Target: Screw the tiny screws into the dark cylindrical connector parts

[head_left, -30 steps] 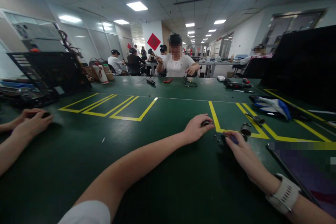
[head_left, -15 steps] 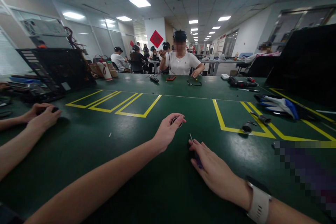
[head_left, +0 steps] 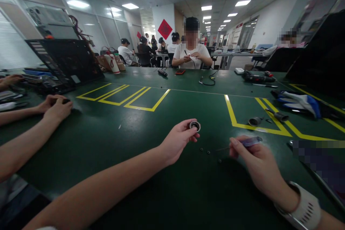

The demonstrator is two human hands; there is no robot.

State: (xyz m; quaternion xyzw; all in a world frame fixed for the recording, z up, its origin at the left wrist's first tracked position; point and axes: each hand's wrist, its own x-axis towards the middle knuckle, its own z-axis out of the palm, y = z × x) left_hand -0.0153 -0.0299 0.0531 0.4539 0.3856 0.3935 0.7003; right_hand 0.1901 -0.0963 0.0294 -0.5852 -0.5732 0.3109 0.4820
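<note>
My left hand [head_left: 179, 139] is closed around a round metal part [head_left: 194, 126] whose hollow end faces up toward me. To the right, my right hand [head_left: 254, 160] grips a screwdriver [head_left: 252, 141] with a translucent purple handle. Its thin shaft points left, low over the table, and is slightly blurred. Beneath and around the tip lie small dark rings or nuts: one ring [head_left: 201, 149], another ring [head_left: 208, 152] and a third ring [head_left: 219, 161]. Farther back on the right are two grey metal cylinders, a nearer cylinder [head_left: 254, 121] and a farther cylinder [head_left: 280, 115].
Yellow tape [head_left: 140, 108] marks rectangles on the green table [head_left: 129, 151]. Blue-white gloves [head_left: 299, 101] lie at right, near a pixelated purple object [head_left: 320, 165]. A co-worker's hands [head_left: 58, 107] work at left; a person [head_left: 192, 52] sits opposite handling a cable.
My right hand has lifted and moved right with the screwdriver, uncovering small rings on the table. My left hand has turned the metal part's open end into view. The camera view has shifted.
</note>
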